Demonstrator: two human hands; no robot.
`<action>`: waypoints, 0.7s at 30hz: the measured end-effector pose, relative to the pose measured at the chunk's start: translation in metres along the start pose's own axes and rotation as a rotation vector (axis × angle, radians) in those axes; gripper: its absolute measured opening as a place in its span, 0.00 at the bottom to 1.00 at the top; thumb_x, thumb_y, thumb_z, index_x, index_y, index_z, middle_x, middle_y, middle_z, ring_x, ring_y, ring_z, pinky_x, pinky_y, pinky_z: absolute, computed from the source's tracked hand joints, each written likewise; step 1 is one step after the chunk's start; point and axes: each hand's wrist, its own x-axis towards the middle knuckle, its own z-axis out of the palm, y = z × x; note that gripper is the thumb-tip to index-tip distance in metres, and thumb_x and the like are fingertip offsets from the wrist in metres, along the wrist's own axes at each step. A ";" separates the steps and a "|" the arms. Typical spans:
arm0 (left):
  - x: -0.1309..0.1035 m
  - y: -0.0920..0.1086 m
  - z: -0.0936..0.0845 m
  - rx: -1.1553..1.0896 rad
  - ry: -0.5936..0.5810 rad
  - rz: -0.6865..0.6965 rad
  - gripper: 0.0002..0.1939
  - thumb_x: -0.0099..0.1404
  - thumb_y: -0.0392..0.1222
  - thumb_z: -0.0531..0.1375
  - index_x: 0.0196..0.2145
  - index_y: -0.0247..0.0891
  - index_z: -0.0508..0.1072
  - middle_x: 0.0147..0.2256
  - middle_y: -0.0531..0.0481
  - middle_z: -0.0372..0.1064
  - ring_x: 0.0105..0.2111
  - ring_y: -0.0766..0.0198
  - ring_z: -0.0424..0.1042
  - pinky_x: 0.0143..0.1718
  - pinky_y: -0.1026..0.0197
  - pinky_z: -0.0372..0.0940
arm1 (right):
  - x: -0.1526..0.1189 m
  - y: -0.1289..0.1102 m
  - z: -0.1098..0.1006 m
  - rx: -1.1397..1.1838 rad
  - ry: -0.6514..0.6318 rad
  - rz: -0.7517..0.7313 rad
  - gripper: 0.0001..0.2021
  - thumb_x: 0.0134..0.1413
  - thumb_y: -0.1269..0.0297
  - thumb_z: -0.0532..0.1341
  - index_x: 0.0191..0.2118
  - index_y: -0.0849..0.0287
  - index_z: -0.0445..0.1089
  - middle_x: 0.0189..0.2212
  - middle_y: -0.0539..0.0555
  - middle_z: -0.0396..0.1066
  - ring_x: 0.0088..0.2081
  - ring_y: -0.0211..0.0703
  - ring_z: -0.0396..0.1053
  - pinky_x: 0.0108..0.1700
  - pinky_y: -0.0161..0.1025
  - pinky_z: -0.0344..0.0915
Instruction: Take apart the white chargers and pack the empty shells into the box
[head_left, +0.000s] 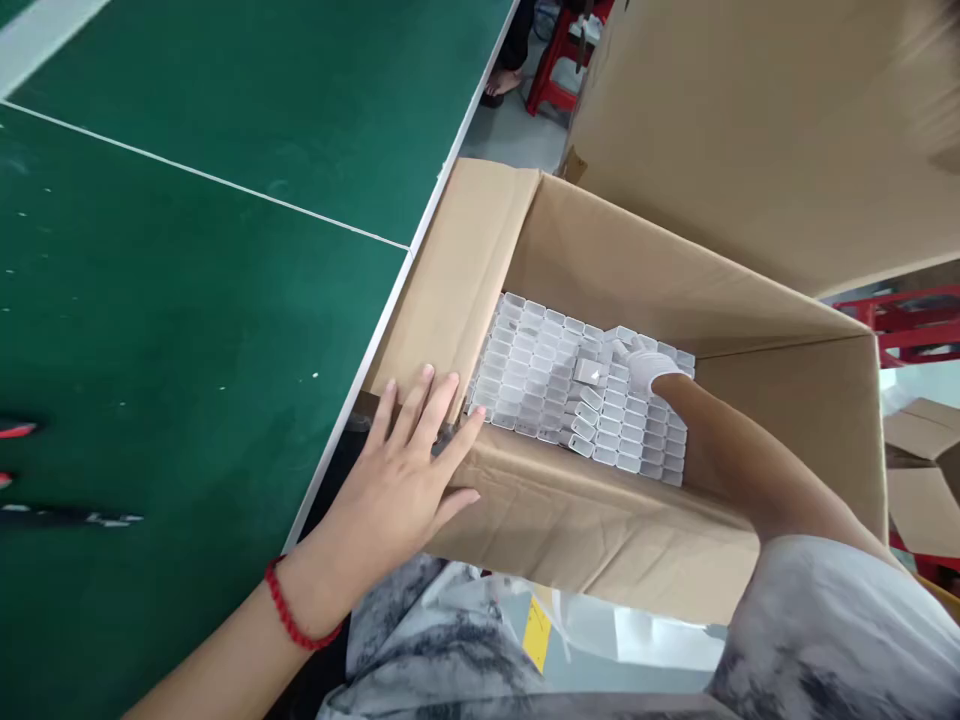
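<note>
A large cardboard box [615, 530] stands in front of me with its top open. Rows of small translucent plastic cases [517, 365] fill its lower part, packed side by side. Several cases near the middle lean out of line, and a small pale square piece [591, 372] with a white mark lies on top there. My left hand [409, 455] is bare and open, fingers spread over the box's near corner and folded flap. Reaching down inside, my right hand [646, 368] wears a white glove. Its fingers are apart and touch the cases at the far right; their tips are partly hidden.
A green table [225, 330] with a white edge adjoins the box on the left; blurred red-and-black tools [67, 515] lie on it. Another big cardboard sheet or box [750, 130] rises behind. Red stools [559, 70] and a person's foot [504, 82] show beyond.
</note>
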 end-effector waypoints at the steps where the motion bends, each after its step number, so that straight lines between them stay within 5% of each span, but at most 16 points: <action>1: 0.002 -0.002 0.005 -0.012 0.008 0.010 0.34 0.60 0.46 0.68 0.61 0.35 0.64 0.65 0.25 0.50 0.67 0.29 0.47 0.62 0.27 0.53 | 0.009 0.000 0.002 -0.012 -0.011 -0.014 0.18 0.64 0.61 0.60 0.56 0.61 0.67 0.56 0.60 0.66 0.49 0.45 0.70 0.49 0.48 0.71; 6: 0.001 0.000 0.020 -0.035 0.039 -0.014 0.26 0.64 0.38 0.65 0.57 0.30 0.64 0.65 0.23 0.45 0.68 0.32 0.47 0.61 0.34 0.61 | 0.037 -0.004 0.016 -0.046 -0.060 -0.073 0.18 0.64 0.60 0.61 0.56 0.61 0.66 0.55 0.60 0.67 0.49 0.46 0.70 0.50 0.50 0.71; 12: 0.003 0.007 0.024 -0.026 0.030 -0.048 0.24 0.66 0.32 0.61 0.58 0.29 0.62 0.66 0.19 0.41 0.68 0.32 0.47 0.59 0.36 0.64 | 0.039 -0.013 0.017 -0.083 -0.059 -0.104 0.19 0.63 0.57 0.60 0.56 0.60 0.66 0.55 0.59 0.67 0.51 0.49 0.69 0.52 0.52 0.70; 15: 0.005 0.009 0.025 -0.031 0.030 -0.062 0.22 0.66 0.30 0.60 0.56 0.27 0.62 0.66 0.17 0.41 0.67 0.32 0.49 0.58 0.38 0.66 | 0.033 -0.013 0.008 -0.101 -0.036 -0.108 0.25 0.61 0.55 0.62 0.60 0.59 0.62 0.57 0.61 0.63 0.54 0.53 0.66 0.53 0.55 0.67; 19: 0.007 0.010 0.025 -0.031 0.040 -0.087 0.21 0.65 0.29 0.59 0.55 0.26 0.63 0.66 0.16 0.43 0.67 0.32 0.50 0.56 0.38 0.67 | 0.008 0.000 -0.016 -0.104 0.013 -0.129 0.43 0.47 0.56 0.69 0.67 0.61 0.54 0.60 0.73 0.55 0.58 0.67 0.59 0.55 0.56 0.60; 21: 0.008 0.010 0.025 -0.027 0.034 -0.101 0.20 0.66 0.28 0.58 0.55 0.26 0.63 0.66 0.16 0.44 0.67 0.33 0.50 0.56 0.38 0.67 | -0.011 0.007 -0.036 -0.087 0.055 -0.142 0.43 0.45 0.57 0.69 0.67 0.61 0.55 0.60 0.75 0.55 0.58 0.66 0.59 0.54 0.52 0.60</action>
